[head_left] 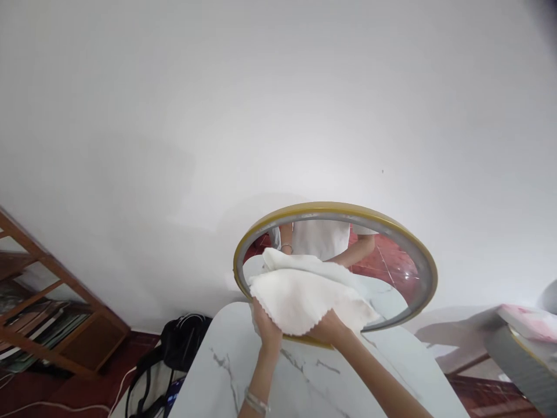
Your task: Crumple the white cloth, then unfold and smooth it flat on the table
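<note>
A round mirror (418, 255) with a gold rim leans against the white wall, standing on a white marble table (226, 371). A white cloth (304, 299) with a scalloped edge is pressed flat against the lower left of the glass. My left hand (266, 326) grips the cloth's lower left edge, fingers closed on it. My right hand (331, 330) holds the cloth's bottom edge from below. A silver bracelet circles my left wrist. The mirror reflects my white shirt and both arms.
A wooden shelf (52, 313) with books stands at the left on a red floor. A black bag (183, 342) with cables lies beside the table. A chair with a pink cushion (528, 322) sits at the right.
</note>
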{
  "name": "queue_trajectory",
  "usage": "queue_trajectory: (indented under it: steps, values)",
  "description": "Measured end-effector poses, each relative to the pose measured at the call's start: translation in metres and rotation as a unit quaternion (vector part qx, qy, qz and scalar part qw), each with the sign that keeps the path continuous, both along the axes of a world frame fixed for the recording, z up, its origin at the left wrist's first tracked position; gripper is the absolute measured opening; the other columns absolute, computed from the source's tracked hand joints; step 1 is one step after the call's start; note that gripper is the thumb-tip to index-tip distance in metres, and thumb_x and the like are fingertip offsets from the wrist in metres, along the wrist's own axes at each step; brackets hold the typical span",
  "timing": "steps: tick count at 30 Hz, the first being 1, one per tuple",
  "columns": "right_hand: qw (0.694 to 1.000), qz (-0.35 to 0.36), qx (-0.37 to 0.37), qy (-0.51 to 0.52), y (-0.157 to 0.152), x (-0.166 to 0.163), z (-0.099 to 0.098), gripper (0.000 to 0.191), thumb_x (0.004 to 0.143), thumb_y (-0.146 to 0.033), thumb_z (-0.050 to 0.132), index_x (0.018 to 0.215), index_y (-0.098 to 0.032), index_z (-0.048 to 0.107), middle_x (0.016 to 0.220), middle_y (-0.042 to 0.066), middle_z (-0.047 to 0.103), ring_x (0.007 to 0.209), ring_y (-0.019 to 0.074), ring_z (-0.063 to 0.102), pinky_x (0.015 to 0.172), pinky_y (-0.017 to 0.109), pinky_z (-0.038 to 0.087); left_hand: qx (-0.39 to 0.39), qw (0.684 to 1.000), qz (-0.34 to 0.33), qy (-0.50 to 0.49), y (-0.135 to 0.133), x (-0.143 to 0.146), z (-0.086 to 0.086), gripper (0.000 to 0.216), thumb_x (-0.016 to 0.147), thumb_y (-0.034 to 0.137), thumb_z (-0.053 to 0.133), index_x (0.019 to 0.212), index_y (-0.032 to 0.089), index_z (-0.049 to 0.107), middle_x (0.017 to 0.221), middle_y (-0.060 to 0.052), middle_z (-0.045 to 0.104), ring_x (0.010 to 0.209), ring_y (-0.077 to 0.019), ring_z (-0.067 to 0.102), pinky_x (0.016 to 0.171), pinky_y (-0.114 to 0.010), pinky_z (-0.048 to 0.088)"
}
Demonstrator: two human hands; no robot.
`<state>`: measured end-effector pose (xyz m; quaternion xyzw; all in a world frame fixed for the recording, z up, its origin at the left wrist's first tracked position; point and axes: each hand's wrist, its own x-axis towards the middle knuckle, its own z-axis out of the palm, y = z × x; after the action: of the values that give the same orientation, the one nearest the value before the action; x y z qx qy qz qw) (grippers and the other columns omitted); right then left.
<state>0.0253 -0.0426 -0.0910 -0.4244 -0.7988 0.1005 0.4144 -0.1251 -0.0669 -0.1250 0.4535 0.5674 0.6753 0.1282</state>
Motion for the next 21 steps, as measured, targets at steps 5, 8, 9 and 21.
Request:
queue_trajectory:
  steps: [5, 8, 9, 21]
  values:
    - [0.993, -0.046, -0.091, 0.062, -0.069, 0.035, -0.078, 0.029, 0.079, -0.040, 0.051, 0.093, -0.026, 0.072, 0.094, 0.008, 0.074, 0.097, 0.0295, 0.068, 0.093, 0.046, 0.052, -0.117, 0.986, -0.110, -0.037, -0.049, 0.013, -0.047, 0.042, 0.092, 0.045, 0.041, 0.125, 0.021, 0.037, 0.122, -0.017, 0.060, 0.114, -0.0260, 0.061, 0.092, -0.042, 0.052]
    - [0.956, -0.183, -0.139, 0.185, -0.110, 0.046, -0.117, 0.040, 0.079, -0.048, 0.058, 0.109, -0.022, 0.064, 0.100, 0.011, 0.072, 0.098, 0.0313, 0.068, 0.083, 0.043, 0.058, -0.174, 0.965, -0.196, -0.007, -0.074, 0.018, -0.068, 0.050, 0.093, 0.042, 0.037, 0.138, 0.021, 0.032, 0.142, -0.016, 0.047, 0.131, -0.0246, 0.047, 0.105, -0.041, 0.044]
    - [0.939, -0.209, -0.159, 0.223, -0.120, 0.049, -0.126, 0.048, 0.078, -0.050, 0.061, 0.116, -0.021, 0.059, 0.101, 0.012, 0.071, 0.095, 0.0315, 0.069, 0.077, 0.041, 0.059, -0.188, 0.957, -0.222, 0.010, -0.081, 0.018, -0.076, 0.050, 0.093, 0.042, 0.036, 0.139, 0.022, 0.034, 0.144, -0.014, 0.045, 0.134, -0.0238, 0.043, 0.109, -0.041, 0.039]
    - [0.947, -0.231, -0.164, 0.152, -0.136, 0.082, -0.087, 0.036, 0.086, -0.054, 0.053, 0.085, -0.023, 0.071, 0.087, 0.009, 0.069, 0.075, 0.0237, 0.064, 0.065, 0.036, 0.056, -0.218, 0.932, -0.252, 0.140, -0.131, -0.008, -0.101, 0.025, 0.082, 0.040, 0.047, 0.093, 0.026, 0.063, 0.116, -0.010, 0.062, 0.118, -0.0284, 0.056, 0.102, -0.047, 0.045]
